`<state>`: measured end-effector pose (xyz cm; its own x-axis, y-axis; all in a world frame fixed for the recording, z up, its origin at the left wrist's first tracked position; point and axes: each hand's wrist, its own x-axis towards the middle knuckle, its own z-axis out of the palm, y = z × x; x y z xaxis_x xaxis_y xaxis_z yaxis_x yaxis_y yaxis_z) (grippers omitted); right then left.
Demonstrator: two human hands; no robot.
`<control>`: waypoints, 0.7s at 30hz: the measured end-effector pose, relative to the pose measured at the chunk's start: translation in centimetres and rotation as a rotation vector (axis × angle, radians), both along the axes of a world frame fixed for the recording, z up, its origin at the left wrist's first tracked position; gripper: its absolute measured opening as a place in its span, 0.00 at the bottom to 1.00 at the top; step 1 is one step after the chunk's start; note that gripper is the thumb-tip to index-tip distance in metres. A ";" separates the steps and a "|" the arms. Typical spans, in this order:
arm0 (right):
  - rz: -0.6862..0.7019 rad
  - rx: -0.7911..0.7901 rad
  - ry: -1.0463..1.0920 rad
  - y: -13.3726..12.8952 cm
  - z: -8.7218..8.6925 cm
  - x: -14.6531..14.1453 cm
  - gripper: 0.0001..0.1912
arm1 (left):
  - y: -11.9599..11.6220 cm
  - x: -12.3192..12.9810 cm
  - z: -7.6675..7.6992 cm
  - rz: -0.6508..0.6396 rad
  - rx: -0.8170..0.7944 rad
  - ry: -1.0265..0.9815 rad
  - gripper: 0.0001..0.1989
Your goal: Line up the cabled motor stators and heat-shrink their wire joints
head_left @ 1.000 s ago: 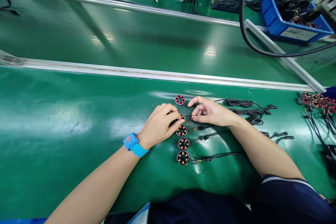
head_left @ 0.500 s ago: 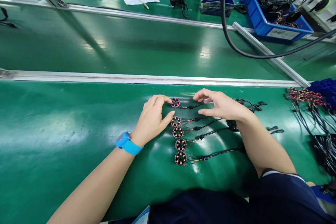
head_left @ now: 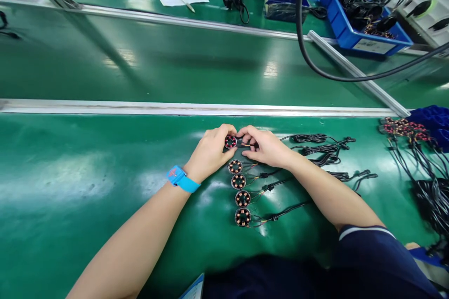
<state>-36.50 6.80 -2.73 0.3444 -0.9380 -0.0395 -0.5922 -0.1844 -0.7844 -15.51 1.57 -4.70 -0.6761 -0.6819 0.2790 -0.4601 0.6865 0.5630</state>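
My left hand (head_left: 212, 147) closes finger and thumb around the rim of a small motor stator (head_left: 230, 141) with red windings. Its leads (head_left: 247, 144) run right into my right hand (head_left: 265, 148), whose fingers pinch at them close to the stator. Below, in a column, lie several stators with copper windings, the uppermost stator (head_left: 235, 166) nearest my hands and the lowest stator (head_left: 242, 217) nearest my body. Each has thin coloured wires leading right to a black cable; the bundled cables (head_left: 312, 138) lie beyond my right hand, partly hidden by my forearm.
On the right, a pile of red-wound stators (head_left: 407, 128) with black cables lies by dark blue cloth (head_left: 430, 121). An aluminium rail (head_left: 175, 108) crosses behind my hands. A thick black cable (head_left: 329, 76) hangs at upper right, before a blue bin (head_left: 372, 46) of parts.
My right hand has moved left and closed on the leads beside the red-wound stator. My left thumb and fingers have closed around that stator, which has shifted slightly.
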 end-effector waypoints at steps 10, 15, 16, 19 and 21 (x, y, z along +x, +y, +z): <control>-0.173 0.431 -0.419 -0.5 1.0 -0.4 0.15 | 1.2 -0.1 0.8 -0.043 -0.196 0.062 0.20; -0.244 0.480 -0.523 -0.6 0.8 -0.2 0.12 | 1.3 -0.3 0.9 -0.039 -0.170 0.096 0.21; -0.228 0.440 -0.500 -0.6 0.7 -0.2 0.11 | 1.2 -0.3 1.0 -0.047 -0.151 0.078 0.20; -0.161 0.318 -0.361 -0.5 0.2 -0.4 0.13 | 0.5 0.2 1.1 -0.126 -0.057 -0.017 0.13; -0.110 0.262 -0.253 -0.3 0.3 -0.5 0.17 | -0.1 0.7 1.3 -0.191 0.023 -0.070 0.08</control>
